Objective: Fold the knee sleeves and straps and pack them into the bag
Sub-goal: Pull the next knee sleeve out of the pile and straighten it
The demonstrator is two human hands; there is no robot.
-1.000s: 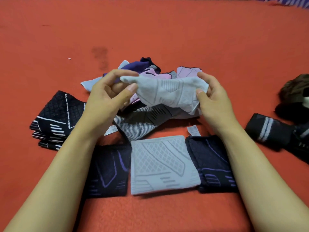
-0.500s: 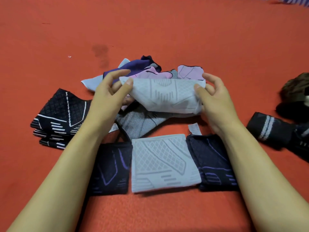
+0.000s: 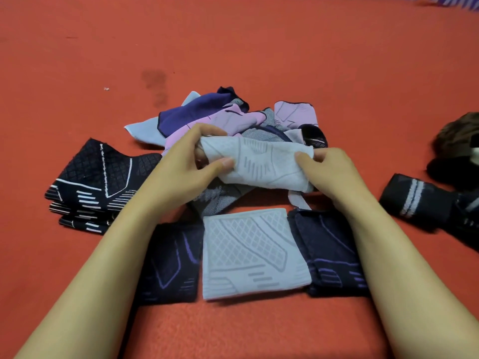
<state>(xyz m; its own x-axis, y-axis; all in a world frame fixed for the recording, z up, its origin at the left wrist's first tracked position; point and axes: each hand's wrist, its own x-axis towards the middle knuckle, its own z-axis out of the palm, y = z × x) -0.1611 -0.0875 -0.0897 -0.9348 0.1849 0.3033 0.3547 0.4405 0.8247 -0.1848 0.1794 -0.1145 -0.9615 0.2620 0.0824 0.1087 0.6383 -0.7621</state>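
A light grey knee sleeve [image 3: 261, 164] is held just above the pile, gripped at its left end by my left hand [image 3: 186, 167] and at its right end by my right hand [image 3: 329, 172]. Behind it lies a loose pile of purple, pink and grey sleeves [image 3: 220, 117]. Close to me, three folded sleeves lie in a row: a dark one with purple lines [image 3: 171, 263], a light grey one [image 3: 251, 252] and another dark one [image 3: 329, 252]. A stack of black sleeves with white lines [image 3: 96, 185] sits at the left.
Everything rests on a red mat [image 3: 259, 47]. At the right edge lie a rolled black strap with grey stripes [image 3: 414, 198] and a dark brownish bag or bundle [image 3: 456, 151], cut off by the frame.
The grey sleeve has come down and nearer to me, and both hands have moved with it. It now looks more bunched between my hands.
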